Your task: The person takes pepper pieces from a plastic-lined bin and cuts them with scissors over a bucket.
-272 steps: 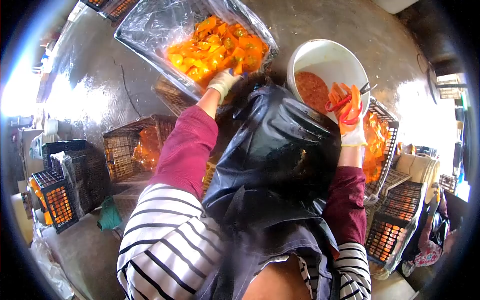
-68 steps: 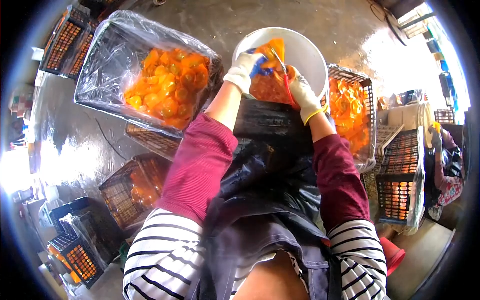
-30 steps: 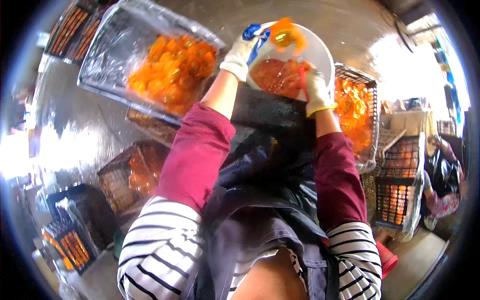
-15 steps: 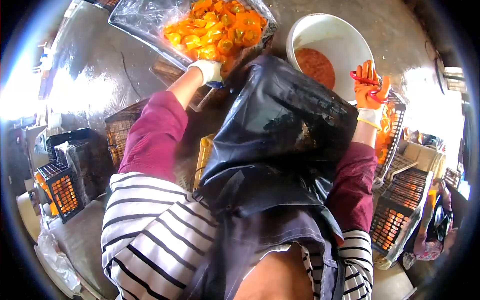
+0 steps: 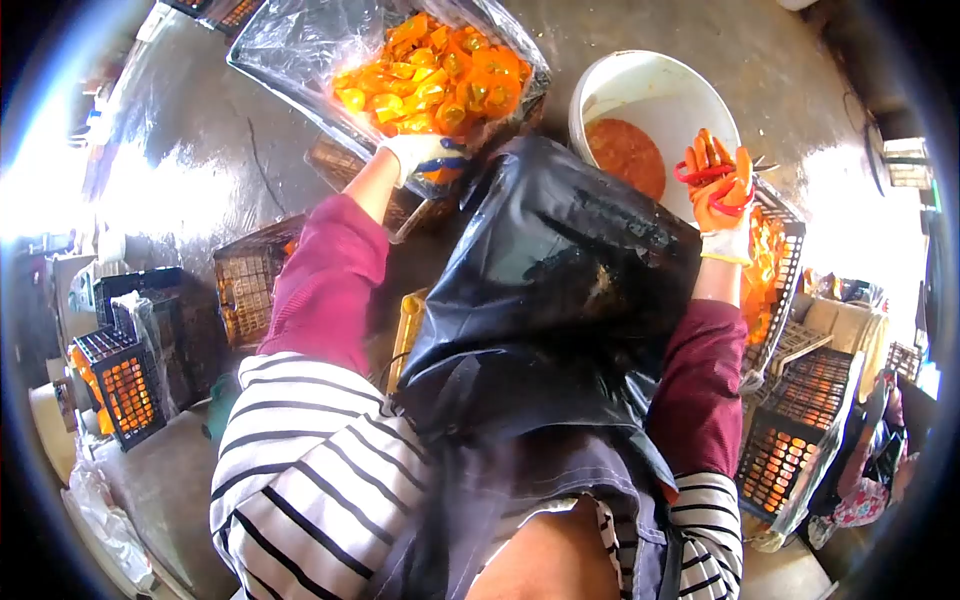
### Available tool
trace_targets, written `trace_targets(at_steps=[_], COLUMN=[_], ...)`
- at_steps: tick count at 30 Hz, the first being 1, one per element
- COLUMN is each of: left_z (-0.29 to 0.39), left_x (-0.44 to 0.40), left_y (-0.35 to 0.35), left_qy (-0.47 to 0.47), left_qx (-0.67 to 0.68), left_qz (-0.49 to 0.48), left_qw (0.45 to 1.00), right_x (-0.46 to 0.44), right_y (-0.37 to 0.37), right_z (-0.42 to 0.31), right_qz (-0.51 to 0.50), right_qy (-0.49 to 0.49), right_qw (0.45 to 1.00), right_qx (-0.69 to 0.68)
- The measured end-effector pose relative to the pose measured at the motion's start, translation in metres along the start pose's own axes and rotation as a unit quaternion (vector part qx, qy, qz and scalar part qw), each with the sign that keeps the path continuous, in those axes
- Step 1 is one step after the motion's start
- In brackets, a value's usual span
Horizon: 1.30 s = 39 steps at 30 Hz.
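My left hand (image 5: 428, 160), in a white and blue glove, is at the near edge of the plastic-lined crate (image 5: 290, 55), its fingers curled round an orange piece. Orange fruit pieces (image 5: 440, 75) fill that crate's right part. My right hand (image 5: 720, 190), in an orange-palmed glove, is palm up at the right rim of the white bucket (image 5: 690, 95), with the red-handled scissors (image 5: 700, 175) looped on its fingers. Reddish pulp (image 5: 625, 155) lies in the bucket.
A crate of orange pieces (image 5: 765, 280) stands under my right wrist. Black crates with orange fruit stand at the far right (image 5: 780, 460) and left (image 5: 130, 395). A brown crate (image 5: 245, 290) is left of my left sleeve. Another person (image 5: 870, 470) is at the right edge.
Since one second ago my left hand has gone from above the bucket to the lined crate. My right hand has turned palm up and moved right. The view has shifted too.
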<state>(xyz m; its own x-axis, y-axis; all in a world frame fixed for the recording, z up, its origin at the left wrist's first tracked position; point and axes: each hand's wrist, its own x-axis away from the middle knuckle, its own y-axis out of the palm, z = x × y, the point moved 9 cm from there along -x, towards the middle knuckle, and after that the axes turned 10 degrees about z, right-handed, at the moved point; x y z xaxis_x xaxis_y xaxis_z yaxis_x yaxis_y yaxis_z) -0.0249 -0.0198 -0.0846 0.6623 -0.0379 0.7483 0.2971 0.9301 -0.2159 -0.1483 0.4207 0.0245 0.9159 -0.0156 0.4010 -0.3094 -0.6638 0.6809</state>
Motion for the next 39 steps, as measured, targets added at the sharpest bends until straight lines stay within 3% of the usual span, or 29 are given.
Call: trace_targets(at_steps=[1,2,3,4,7,9,10,11,13,15,18,20,21,23,24,26,27,29,31,33,35,39], left_z=[0.002,0.011,0.024,0.062,0.063,0.077,0.079,0.078,0.118,0.133,0.158,0.181,0.198,0.238,0.253,0.267,0.265,0.269,0.269,0.263,0.281,0.279], left_x=[-0.001,0.001,0.009,0.057,0.061,0.082,0.085,0.086,0.129,0.128,0.102,0.066,0.049,0.031,0.004,-0.018,-0.019,-0.029,-0.041,-0.061,-0.018,0.003], left_y=[0.002,0.004,0.008,0.018,0.017,0.027,0.027,0.019,0.022,-0.009,-0.029,-0.018,-0.006,0.04,0.054,0.085,0.101,0.123,0.13,0.13,0.14,0.15], left_qy=[0.015,0.091,0.164,0.125,0.099,0.107,0.204,0.242,0.249,0.285,0.352,0.345,0.355,0.373,0.399,0.372,0.336,0.308,0.323,0.303,0.345,0.271], left_qx=[-0.039,-0.22,-0.392,-0.483,-0.616,-0.46,-0.318,-0.164,0.14,0.295,0.393,0.414,0.421,0.53,0.558,0.563,0.567,0.576,0.527,0.428,0.382,0.436], left_qz=[0.021,0.029,0.034,0.091,0.116,0.015,-0.05,-0.077,-0.129,-0.072,0.04,0.121,0.145,0.05,0.031,0.052,0.088,0.035,0.0,0.059,0.057,0.017], left_qw=[0.999,0.971,0.905,0.862,0.773,0.882,0.925,0.953,0.95,0.909,0.849,0.833,0.822,0.76,0.727,0.736,0.747,0.757,0.786,0.849,0.855,0.858], right_x=[0.002,0.006,0.008,0.01,0.008,0.006,0.006,0.007,0.007,0.004,0.002,0.008,0.017,0.024,0.023,0.06,-0.003,0.003,-0.001,-0.005,-0.001,0.023], right_y=[-0.004,-0.004,-0.005,-0.003,0.002,-0.002,-0.001,-0.001,0.009,0.013,0.016,0.017,0.018,0.007,0.014,0.056,-0.001,0.006,0.005,0.006,0.021,0.023], right_z=[0.0,-0.002,-0.004,-0.004,-0.001,-0.001,0.001,0.002,0.005,0.008,0.012,0.017,0.023,0.027,0.03,0.018,0.063,0.072,0.08,0.082,0.074,0.062], right_qz=[0.022,0.015,0.009,0.001,0.005,0.037,0.026,0.018,-0.005,-0.025,-0.073,-0.125,-0.079,0.031,0.031,0.005,-0.092,-0.16,-0.185,-0.199,-0.194,-0.087], right_qy=[0.009,0.007,0.005,0.005,0.005,0.002,0.011,0.011,0.01,-0.005,-0.034,-0.038,-0.011,-0.013,-0.022,-0.043,0.034,0.021,0.071,0.049,-0.044,0.052], right_qw=[1.0,1.0,0.999,0.999,0.998,0.996,0.997,0.996,0.994,0.987,0.978,0.975,0.985,0.988,0.964,0.892,0.934,0.9,0.929,0.926,0.889,0.9], right_qx=[0.017,0.027,0.036,0.045,0.063,0.076,0.079,0.09,0.112,0.156,0.191,0.177,0.154,0.153,0.263,0.449,0.343,0.405,0.314,0.317,0.413,0.425])
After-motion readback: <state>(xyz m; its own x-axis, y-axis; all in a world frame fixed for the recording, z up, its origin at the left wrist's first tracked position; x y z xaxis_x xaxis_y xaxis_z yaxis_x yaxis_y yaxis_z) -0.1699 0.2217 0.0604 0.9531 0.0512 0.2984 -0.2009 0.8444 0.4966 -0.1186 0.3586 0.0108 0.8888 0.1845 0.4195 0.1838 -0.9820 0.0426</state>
